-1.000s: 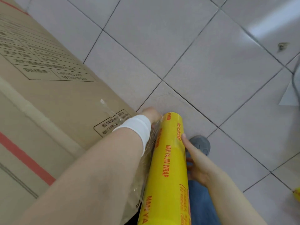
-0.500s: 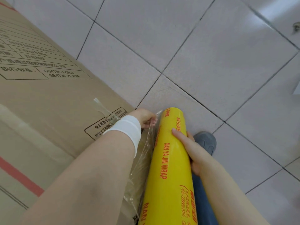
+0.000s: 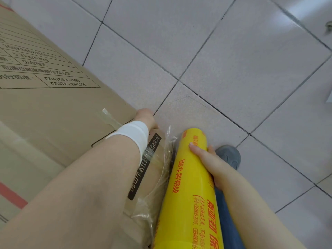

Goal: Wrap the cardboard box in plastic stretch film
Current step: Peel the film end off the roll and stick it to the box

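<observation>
A big brown cardboard box (image 3: 53,108) with printed tables fills the left side, standing on the tiled floor. A yellow roll of stretch film (image 3: 188,191) stands tilted beside the box's near corner. Clear film (image 3: 161,169) runs crumpled from the roll onto the box's side. My left hand (image 3: 146,117), with a white band on the wrist, reaches down at the box's lower corner; its fingers are hidden. My right hand (image 3: 206,159) grips the roll near its top, thumb across the front.
Pale grey floor tiles (image 3: 233,69) with dark grout spread to the right and behind. A grey shoe (image 3: 229,155) and a blue trouser leg (image 3: 228,221) sit just right of the roll. A loose strip of clear tape (image 3: 109,119) sticks up from the box.
My left hand has slid lower along the box's corner with the film's edge. The roll and my right hand have stayed beside the box, the view having tilted down a little.
</observation>
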Available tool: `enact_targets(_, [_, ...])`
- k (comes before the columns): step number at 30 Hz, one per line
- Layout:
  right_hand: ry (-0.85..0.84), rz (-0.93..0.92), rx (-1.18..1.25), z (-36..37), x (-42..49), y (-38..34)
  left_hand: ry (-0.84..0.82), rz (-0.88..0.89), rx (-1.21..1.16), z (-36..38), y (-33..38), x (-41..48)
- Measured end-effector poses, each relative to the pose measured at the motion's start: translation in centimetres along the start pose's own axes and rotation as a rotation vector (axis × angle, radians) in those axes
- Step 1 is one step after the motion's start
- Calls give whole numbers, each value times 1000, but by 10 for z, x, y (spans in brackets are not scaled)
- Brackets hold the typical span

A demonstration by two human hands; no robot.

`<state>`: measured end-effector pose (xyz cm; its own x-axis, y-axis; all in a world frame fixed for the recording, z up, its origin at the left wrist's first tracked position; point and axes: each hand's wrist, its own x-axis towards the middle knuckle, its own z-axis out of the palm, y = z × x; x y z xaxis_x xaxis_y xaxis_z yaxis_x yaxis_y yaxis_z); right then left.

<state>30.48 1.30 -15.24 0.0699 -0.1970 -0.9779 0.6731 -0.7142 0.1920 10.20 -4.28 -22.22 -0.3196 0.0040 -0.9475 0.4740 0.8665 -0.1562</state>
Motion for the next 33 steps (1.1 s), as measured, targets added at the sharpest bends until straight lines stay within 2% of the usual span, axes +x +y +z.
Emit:
enact_targets(3, [-20, 56, -19, 2, 3, 3, -82, 65, 53, -11, -2, 0])
enact_targets(8, [-34, 16, -72, 9, 6, -2, -262, 153, 234, 7, 16, -9])
enact_targets(14, [-25, 50, -111, 8, 7, -6, -50, 123, 230, 28, 14, 5])
enact_targets(17, [-24, 40, -138, 8, 11, -6, 6, 151, 361, 25, 10, 5])
enact_targets(20, [-6, 43, -164, 10, 13, -7, 67, 239, 481, 21, 9, 3])
enact_targets(22, [-2, 44, -174, 9, 13, -8, 68, 387, 543, 17, 11, 1])
enact_targets(24, [-8, 43, -176, 10, 11, -8, -7, 536, 580, 14, 15, -4])
enact_targets(26, [-9, 40, -175, 10, 8, -9, -129, 599, 640, 17, 19, -8])
enact_targets(31, [-22, 41, -141, 9, 0, -12, -280, 468, 913, 29, -4, -11])
enact_targets(33, [-25, 31, -137, 9, -1, -10, -327, 346, 911, 26, -6, -9])
